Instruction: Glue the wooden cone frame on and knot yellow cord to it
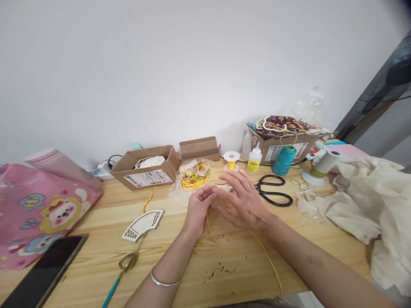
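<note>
1. So the yellow cord (272,264) is right under the hands: a short bit drops below the left fingers, and a longer stretch runs from below the right palm toward the near edge, slanting right. Can't see whether they're one piece.
2. Left hand (199,208) is nearest the short bit. Fingers curled, tips close together; looks like a pinch, but I can't tell what's in it.
3. Right hand (245,203) has its fingers spread, thumb away from the index, index tip right by the left fingertips. The long stretch runs beside that forearm.
4. Pale cut-out piece (224,187) peeks out just past the fingertips, mostly hidden.
5. Black scissors (274,188) sit just right of the right hand, handles outward.
6. Fan-shaped piece (143,224) lies well off to the left.
</note>
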`<state>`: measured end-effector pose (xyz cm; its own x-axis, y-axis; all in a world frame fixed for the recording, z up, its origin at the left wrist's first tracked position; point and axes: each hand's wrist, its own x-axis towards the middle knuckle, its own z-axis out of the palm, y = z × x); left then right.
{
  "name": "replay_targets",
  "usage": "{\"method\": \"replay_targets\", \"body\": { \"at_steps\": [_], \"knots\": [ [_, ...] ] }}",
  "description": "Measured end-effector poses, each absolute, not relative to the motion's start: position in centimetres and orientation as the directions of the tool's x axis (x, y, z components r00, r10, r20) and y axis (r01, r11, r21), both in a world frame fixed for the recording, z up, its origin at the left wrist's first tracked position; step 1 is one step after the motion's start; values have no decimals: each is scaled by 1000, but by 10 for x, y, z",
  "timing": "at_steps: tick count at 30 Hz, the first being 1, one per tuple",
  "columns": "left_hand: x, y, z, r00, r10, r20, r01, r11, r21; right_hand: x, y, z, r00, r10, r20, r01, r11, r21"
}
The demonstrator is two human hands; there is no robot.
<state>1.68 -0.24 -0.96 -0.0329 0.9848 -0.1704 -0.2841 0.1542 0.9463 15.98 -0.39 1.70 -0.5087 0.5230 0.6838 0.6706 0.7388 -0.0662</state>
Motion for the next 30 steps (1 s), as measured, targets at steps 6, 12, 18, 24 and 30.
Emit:
{"method": "replay_targets", "body": {
  "at_steps": [6,12,18,24,30],
  "knots": [
    [17,-2,-9,-47,980,-191,-284,170,943,161,1,11,-515,608,604,676,721,-149],
    [16,-3,-8,-50,981,-188,-268,168,949,159,0,13,-511,652,560,711,687,-150],
    [15,-1,-10,-29,982,-189,-298,172,939,159,1,10,-495,611,617,705,698,-126],
    [15,-1,-9,-44,982,-182,-302,161,940,164,6,-1,-476,524,706,647,753,-123],
    [16,-1,-7,-52,981,-188,-277,167,946,164,4,-4,-424,597,681,664,716,-215]
  ]
}}
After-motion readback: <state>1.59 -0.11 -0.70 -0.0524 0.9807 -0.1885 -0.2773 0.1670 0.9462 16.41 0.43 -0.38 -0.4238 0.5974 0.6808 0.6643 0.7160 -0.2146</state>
